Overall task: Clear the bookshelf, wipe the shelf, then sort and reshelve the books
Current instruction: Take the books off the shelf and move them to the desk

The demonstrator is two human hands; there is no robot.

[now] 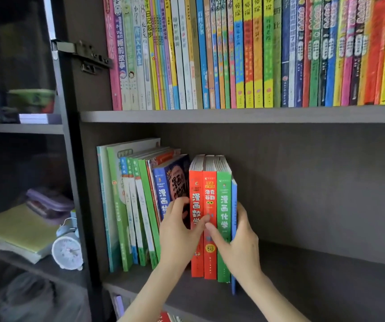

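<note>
On the middle shelf board (326,270) stand a red book (196,189), an orange-red book (210,189), a green book (224,196) and a thin blue book (234,205), upright together. My left hand (177,235) grips this bundle from its left side, thumb across the red spine. My right hand (242,242) holds it from the right, thumb on the orange-red spine and fingers behind the blue book. To the left, a dark blue book (163,189) and several green and white books (126,205) lean leftward.
The upper shelf (233,115) carries a full row of colourful books (256,52). A cabinet door hinge (82,54) sticks out at upper left. The left compartment holds a white alarm clock (67,251), a yellow-green notebook (19,226) and a purple case (49,202).
</note>
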